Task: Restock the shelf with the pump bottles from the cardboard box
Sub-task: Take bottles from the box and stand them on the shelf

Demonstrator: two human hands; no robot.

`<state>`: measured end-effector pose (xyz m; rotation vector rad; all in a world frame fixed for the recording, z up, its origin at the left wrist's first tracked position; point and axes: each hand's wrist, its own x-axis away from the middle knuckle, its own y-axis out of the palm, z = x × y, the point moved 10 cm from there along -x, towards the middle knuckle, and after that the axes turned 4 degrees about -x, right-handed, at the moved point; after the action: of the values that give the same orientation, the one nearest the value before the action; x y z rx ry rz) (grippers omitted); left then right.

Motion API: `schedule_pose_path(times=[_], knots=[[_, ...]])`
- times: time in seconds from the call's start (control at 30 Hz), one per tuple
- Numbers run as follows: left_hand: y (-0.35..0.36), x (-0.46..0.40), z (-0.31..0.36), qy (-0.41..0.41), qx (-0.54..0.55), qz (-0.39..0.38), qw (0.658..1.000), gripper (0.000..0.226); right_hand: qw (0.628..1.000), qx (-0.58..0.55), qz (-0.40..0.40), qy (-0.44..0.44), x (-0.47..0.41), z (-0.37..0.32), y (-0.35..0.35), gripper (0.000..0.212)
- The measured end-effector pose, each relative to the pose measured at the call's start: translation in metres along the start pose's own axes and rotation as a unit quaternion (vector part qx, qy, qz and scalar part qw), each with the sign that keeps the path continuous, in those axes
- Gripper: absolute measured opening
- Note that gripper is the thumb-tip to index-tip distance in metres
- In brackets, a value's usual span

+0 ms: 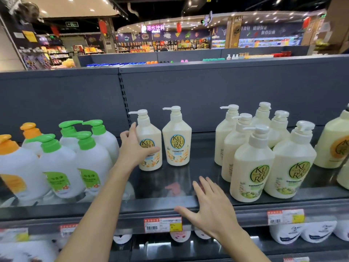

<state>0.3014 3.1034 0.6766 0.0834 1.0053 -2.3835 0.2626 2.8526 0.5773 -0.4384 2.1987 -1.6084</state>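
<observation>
Two cream pump bottles with yellow flower labels stand upright at the back of the dark top shelf (170,186). My left hand (134,146) wraps around the left bottle (149,142), thumb across its label. The right bottle (177,140) stands free beside it. My right hand (209,203) hovers flat, fingers spread, over the shelf's front edge and holds nothing. The cardboard box is out of view.
White bottles with green and orange pumps (60,163) crowd the shelf's left. Cream bottles with green labels (253,167) fill the right side, larger ones (334,142) beyond them. Price tags (162,225) hang on the shelf rail. More bottles sit on the shelf below.
</observation>
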Motion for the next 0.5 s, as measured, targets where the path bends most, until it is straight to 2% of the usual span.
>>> schedule_pose_path(times=[0.1, 0.23, 0.37, 0.5], knots=[[-0.003, 0.003, 0.003, 0.013, -0.038, 0.033, 0.999, 0.095, 1.0, 0.001, -0.006, 0.0, -0.001, -0.001, -0.001, 0.121], [-0.001, 0.005, 0.0, 0.025, -0.044, 0.036, 0.998, 0.102, 1.0, 0.004, -0.005, 0.002, -0.001, -0.001, 0.0, 0.111], [0.002, 0.011, 0.001, 0.034, -0.06, 0.044, 0.997, 0.106, 1.0, -0.004, 0.005, 0.0, 0.0, -0.004, -0.001, 0.118], [0.002, 0.025, 0.012, 0.054, -0.145, 0.063, 0.986, 0.103, 1.0, -0.004, -0.014, 0.004, 0.0, -0.004, -0.001, 0.119]])
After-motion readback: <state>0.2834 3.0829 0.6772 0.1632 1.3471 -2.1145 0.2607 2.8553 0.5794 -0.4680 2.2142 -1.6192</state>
